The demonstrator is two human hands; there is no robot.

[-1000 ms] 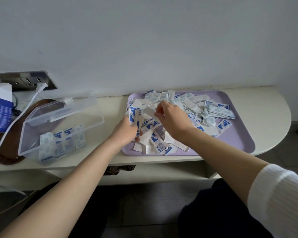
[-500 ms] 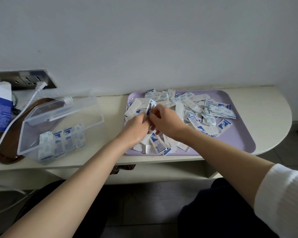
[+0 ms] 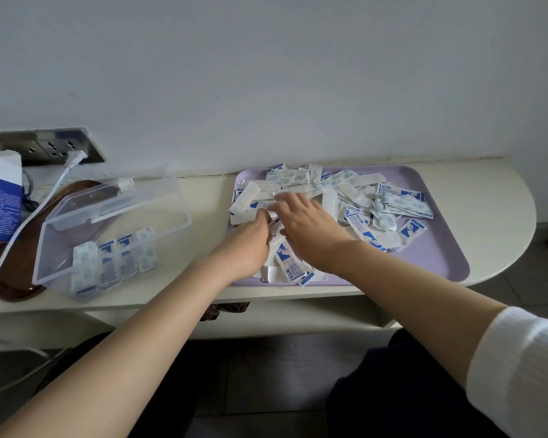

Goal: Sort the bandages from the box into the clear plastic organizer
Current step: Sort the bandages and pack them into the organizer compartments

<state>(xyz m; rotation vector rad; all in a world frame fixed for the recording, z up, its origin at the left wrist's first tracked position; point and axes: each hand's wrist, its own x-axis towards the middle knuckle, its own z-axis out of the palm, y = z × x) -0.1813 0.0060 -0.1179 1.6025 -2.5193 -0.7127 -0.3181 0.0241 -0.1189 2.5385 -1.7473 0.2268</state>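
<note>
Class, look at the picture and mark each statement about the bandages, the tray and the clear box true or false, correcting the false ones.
1. The bandages lie heaped on a purple tray. True.
2. The clear box is closed. False: its lid is open.
3. The clear box is empty. False: a few bandages stand in it.
4. The left hand and right hand are both over the purple tray. True.

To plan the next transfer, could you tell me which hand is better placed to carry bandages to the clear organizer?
Probably the left hand: it lies between the clear organizer and the right hand, which would have to reach across it.
</note>
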